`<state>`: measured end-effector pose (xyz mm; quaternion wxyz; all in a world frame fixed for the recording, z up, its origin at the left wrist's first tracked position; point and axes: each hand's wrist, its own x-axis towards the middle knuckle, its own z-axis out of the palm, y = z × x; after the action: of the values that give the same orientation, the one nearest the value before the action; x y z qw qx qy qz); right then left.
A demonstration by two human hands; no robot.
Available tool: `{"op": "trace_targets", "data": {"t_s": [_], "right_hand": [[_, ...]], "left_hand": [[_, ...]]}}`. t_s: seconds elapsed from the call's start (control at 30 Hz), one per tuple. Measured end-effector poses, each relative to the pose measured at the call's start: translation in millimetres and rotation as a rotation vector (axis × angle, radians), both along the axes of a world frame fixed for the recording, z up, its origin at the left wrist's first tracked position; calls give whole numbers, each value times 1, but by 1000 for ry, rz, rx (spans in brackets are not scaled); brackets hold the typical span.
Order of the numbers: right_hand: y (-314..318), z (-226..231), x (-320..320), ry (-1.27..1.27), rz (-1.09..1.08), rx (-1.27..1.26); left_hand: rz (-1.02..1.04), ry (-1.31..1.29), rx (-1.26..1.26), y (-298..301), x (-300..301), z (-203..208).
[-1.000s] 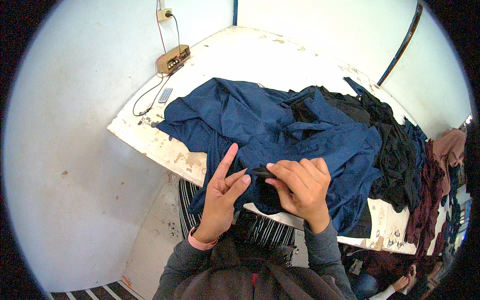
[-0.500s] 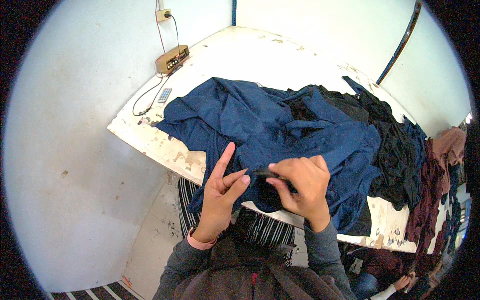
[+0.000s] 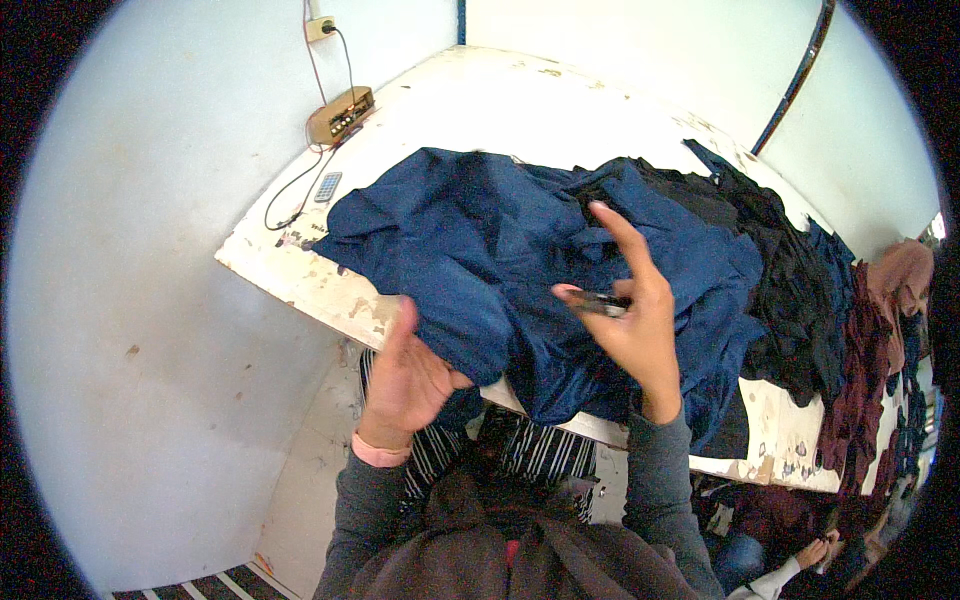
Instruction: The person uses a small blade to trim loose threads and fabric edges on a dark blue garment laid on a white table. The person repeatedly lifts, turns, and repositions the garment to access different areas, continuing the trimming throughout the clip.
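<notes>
A large crumpled dark-blue cloth (image 3: 450,230) covers the middle of the table and hangs over its near edge. My left hand (image 3: 408,392), a little blurred, is at the cloth's near left edge, thumb raised and apart, palm showing. Its fingertips meet the fold of the cloth, and I see no grip on it. Over the middle of the cloth, my right hand (image 3: 640,310) has its index finger stretched out and thumb apart. Small dark thread snips (image 3: 600,303) with a metallic glint lie across it, held against the palm by the other fingers.
Black garments (image 3: 785,310) and maroon cloth (image 3: 850,380) pile up at the right of the white table (image 3: 460,100). At the back left stand a brown radio (image 3: 341,115) with cables and a remote control (image 3: 328,187). Another person's hand (image 3: 812,552) shows at lower right.
My hands have moved apart from their meeting point over the near edge. The right rose up and rightward with its index finger extended; the left dropped left, and the cloth's near left part shifted.
</notes>
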<state>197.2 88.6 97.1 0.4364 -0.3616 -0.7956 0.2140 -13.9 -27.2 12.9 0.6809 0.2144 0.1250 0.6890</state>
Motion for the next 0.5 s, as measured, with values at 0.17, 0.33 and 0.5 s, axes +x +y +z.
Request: {"op": "trace_targets", "data": {"t_s": [0.17,0.33,0.5], "right_hand": [[26,-40,61,-276,-312,24],[68,-104,139,-681,-567,127],[79,-63,162,-356,-633,326]], "left_hand": [[75,-317,220,-15,-51,16],[83,-473,400,-25,-88,14],[130,-396,433,-37,-106,11]]}}
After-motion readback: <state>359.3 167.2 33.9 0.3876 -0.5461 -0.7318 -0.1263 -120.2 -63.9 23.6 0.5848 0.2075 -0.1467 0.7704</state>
